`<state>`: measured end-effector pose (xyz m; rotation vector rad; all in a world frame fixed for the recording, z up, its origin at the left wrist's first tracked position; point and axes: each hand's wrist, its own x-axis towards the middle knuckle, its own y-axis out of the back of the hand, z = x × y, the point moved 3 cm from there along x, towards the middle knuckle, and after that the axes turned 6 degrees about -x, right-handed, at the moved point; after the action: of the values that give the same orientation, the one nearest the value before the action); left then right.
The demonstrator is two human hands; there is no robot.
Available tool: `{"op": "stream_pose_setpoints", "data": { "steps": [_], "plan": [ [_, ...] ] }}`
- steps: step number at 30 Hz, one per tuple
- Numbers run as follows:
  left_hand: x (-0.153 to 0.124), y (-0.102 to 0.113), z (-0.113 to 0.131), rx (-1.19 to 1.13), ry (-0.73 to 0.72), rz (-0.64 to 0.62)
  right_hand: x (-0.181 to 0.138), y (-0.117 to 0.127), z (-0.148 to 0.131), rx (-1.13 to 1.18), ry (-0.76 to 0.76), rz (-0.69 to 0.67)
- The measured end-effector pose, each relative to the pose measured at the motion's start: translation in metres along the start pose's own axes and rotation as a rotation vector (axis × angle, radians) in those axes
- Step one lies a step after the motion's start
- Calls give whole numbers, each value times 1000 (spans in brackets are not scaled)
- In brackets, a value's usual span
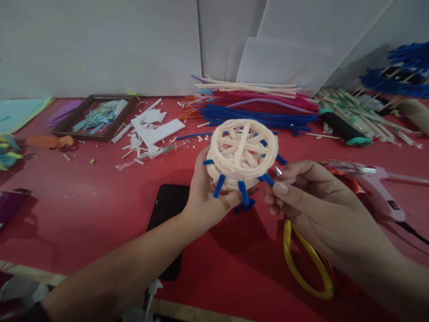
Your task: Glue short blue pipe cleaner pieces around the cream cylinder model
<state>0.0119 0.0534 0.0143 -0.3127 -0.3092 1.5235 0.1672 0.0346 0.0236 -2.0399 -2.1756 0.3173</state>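
Observation:
My left hand (204,192) is closed around a small wheel-shaped craft piece (244,143) made of cream pipe cleaners, with crossing spokes on its top ring. Short blue pipe cleaner stubs (243,192) stick out around its side. At its right edge, the thumb and forefinger of my right hand (308,192) meet the end of one blue stub (268,179). A pointed metal tip shows above that thumb, and yellow-handled scissors (288,241) hang below the palm; my fingers hide the part between. Below my left wrist lies a black phone (169,210).
A pink glue gun (378,183) with a cord lies at right. Bundled pipe cleaners (261,112) line the back, near a black-and-green roll (346,127) and wrapped sticks (378,116). White scraps (157,129) and a brown frame (97,134) are at back left on the red table (83,214).

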Motion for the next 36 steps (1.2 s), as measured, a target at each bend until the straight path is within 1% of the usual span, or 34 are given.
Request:
{"op": "stream_pose_setpoints", "data": {
  "steps": [4,7,12,17,22,26,30,33,36],
  "plan": [
    [-2,0,0,-1,19,8,-1,-1,2,30,8,-6],
    [-2,-1,0,-2,6,10,-1,-1,2,8,15,11],
    [-1,-1,-2,19,14,-21,0,0,3,-10,14,20],
    [-1,0,-2,47,-16,20,-2,0,4,0,6,19],
    [-1,4,-5,57,-36,3,-2,1,5,1,-7,35],
    [-2,11,-11,62,-88,-25,-2,0,8,4,-25,31],
    [0,14,-17,123,-144,-65,-3,-1,8,-3,-21,7],
    [3,17,-20,162,-254,-115,-3,-2,7,-12,-50,-3],
    [6,19,-23,169,-332,-172,-3,-3,8,-9,-125,-17]
  ]
}}
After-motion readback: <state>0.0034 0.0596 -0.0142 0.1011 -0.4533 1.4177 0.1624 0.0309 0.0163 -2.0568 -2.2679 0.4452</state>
